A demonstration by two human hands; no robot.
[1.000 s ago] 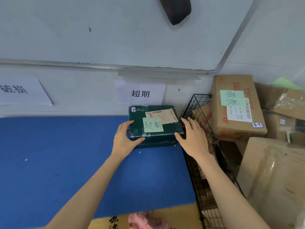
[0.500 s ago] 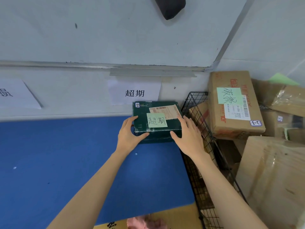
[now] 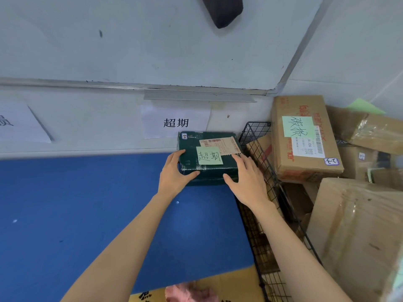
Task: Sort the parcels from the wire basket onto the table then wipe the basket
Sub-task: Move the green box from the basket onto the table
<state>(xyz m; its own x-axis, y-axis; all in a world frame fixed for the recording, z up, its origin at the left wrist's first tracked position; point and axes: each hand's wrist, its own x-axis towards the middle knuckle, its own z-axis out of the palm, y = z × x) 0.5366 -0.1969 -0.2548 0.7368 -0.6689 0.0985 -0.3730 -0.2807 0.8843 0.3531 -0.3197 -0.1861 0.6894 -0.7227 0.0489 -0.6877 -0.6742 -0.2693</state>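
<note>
The left hand (image 3: 174, 174) grips the near left corner of the parcel (image 3: 188, 154): its fingers run up the left side and its thumb curls along the front edge. The right hand (image 3: 247, 179) lies on the parcel's right end with fingers straight and spread, the thumb stretched out against the front face (resting there, not wrapped round anything).

The parcel is dark green and sits flat on the blue mat (image 3: 87, 214) that covers the bench (image 3: 231, 284), at the far right corner, its back close to the wall. On its top are a pale green note (image 3: 209, 155) with handwritten characters and, behind that, a tan label (image 3: 220, 143). Just above it on the wall hangs a white sign (image 3: 175, 122) printed 超期.

Right of the bench stands the black wire basket (image 3: 257, 131), its near wall just beside the right hand. A cardboard box (image 3: 305, 166) with its own green note leans in it, with more cardboard parcels heaped to the right. A pink cloth (image 3: 187, 294) shows at the bottom edge.
</note>
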